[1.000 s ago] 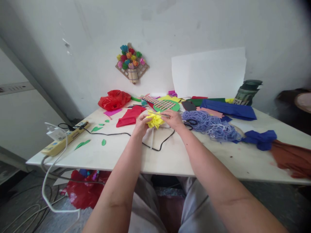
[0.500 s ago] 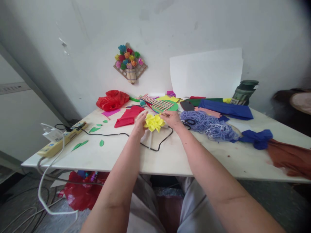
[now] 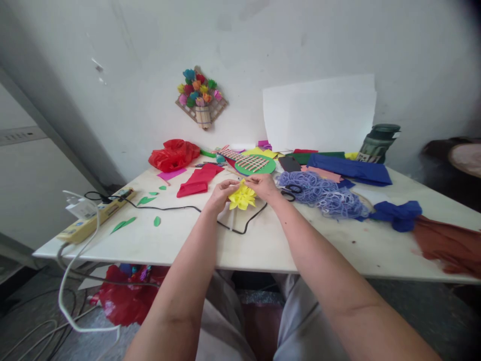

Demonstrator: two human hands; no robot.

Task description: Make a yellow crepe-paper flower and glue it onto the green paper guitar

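A yellow paper flower (image 3: pixel 242 198) with several layered petals is held between my two hands, above the white table (image 3: pixel 259 250). My left hand (image 3: pixel 221 194) is closed, its fingertips pinching the flower's upper left edge. On the other side, my right hand (image 3: pixel 262 186) pinches a petal near the flower's top. Beneath the flower runs a black cord (image 3: pixel 242 231), with a pale stick-like piece (image 3: pixel 232 220) beside it. Black-handled scissors (image 3: pixel 291 190) lie just right of my right hand.
Left are green paper leaves (image 3: pixel 157 221), red folded paper (image 3: pixel 199 180) and a power strip (image 3: pixel 97 215). A stick lattice on green card (image 3: pixel 257 164) lies behind. Tangled blue yarn (image 3: pixel 326 195), blue paper (image 3: pixel 349 169) and a dark green bottle (image 3: pixel 379 143) are on the right.
The flower has tipped and shifted slightly down and right, its petals now pointing lower. My left fingers have moved from its side up to its top edge.
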